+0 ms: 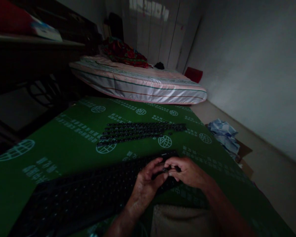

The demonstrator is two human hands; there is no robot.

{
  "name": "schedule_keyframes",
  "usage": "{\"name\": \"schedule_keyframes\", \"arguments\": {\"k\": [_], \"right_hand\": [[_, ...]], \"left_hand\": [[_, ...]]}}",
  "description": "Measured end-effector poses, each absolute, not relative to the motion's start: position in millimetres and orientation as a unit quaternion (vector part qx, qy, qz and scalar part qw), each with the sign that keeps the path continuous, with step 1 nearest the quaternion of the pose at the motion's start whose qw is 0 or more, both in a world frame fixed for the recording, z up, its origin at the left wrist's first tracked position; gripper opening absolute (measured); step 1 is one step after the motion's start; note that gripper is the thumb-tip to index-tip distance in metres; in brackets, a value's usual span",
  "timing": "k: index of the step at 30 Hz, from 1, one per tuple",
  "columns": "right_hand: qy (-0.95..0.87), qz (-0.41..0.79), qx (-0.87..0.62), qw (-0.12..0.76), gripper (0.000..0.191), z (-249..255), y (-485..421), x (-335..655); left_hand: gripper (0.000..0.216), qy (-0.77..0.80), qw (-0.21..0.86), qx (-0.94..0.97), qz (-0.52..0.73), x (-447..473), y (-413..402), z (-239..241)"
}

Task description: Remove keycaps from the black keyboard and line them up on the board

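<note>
A black keyboard [88, 189] lies slantwise on the green surface, its bare key positions dotted with light points. Above its right end my two hands meet. My right hand [188, 171] pinches a small black piece [165, 169], seemingly a keycap, between thumb and fingertips. From the other side my left hand [148, 179] curls its thumb and fingers around the same piece. Dim light and the fingers hide its exact shape. Beyond the keyboard, several rows of small black keycaps [135, 130] are laid out in lines, with one loose keycap [170, 133] by their right end.
The green printed sheet [71, 131] spreads under everything. Past its far edge stands a mattress [143, 87] with a red patterned cloth [125, 52]. A dark table [27, 39] stands at left. Blue-and-white cloth [223, 135] lies on the floor at right, below a pale wall [256, 59].
</note>
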State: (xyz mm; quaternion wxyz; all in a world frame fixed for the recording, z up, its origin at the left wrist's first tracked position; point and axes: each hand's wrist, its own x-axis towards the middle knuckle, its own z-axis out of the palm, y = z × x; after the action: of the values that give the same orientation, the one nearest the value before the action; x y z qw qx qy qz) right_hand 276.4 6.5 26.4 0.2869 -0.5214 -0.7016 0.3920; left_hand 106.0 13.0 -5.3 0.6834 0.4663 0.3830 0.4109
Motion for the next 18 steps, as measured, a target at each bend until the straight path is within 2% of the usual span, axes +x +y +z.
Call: {"name": "schedule_keyframes", "arguments": {"k": [5, 8, 18], "right_hand": [[-0.678, 0.315, -0.581, 0.321, 0.014, 19, 52, 319], [-0.657, 0.251, -0.645, 0.301, 0.019, 2, 90, 350], [-0.667, 0.217, -0.662, 0.264, 0.013, -34, 151, 384]], "left_hand": [[0.046, 0.418, 0.628, 0.517, 0.404, 109, 12, -5], [0.04, 0.431, 0.606, 0.543, 0.391, 108, 12, -10], [0.028, 0.439, 0.55, 0.605, 0.372, 108, 13, -22]]}}
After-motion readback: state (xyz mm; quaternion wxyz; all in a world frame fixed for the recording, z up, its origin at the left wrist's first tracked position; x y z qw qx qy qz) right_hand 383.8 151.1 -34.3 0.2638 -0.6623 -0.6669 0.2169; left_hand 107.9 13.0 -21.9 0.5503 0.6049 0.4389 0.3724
